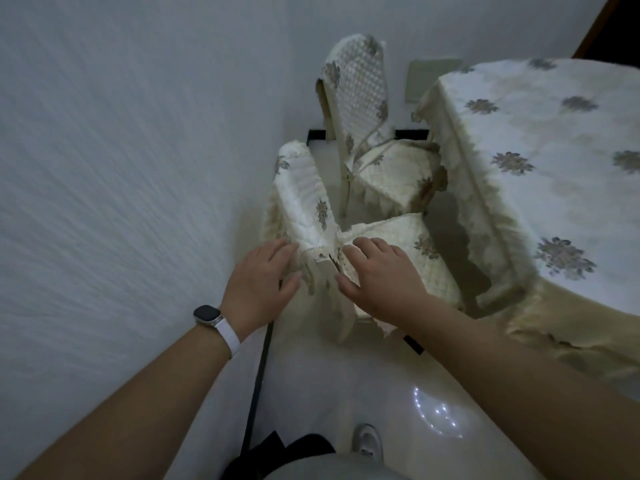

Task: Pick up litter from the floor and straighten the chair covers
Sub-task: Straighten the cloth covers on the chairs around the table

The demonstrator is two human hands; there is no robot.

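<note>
Head view: the light is dim. The near chair cover (304, 209) hides its whole frame, and the right forearm cuts off the seat's front corner. A second covered chair (363, 98) stands just beyond, beside the worktop (540, 133), which is draped in matching cloth. A dark cord (258, 382) runs along the floor (346, 386) by the wall. The left hand (263, 275), with a watch (207, 315) at its wrist, touches the backrest's lower edge with nearly straight fingers, gripping nothing. The right hand (377, 275) lies flat on the seat cover, fingers spread.
</note>
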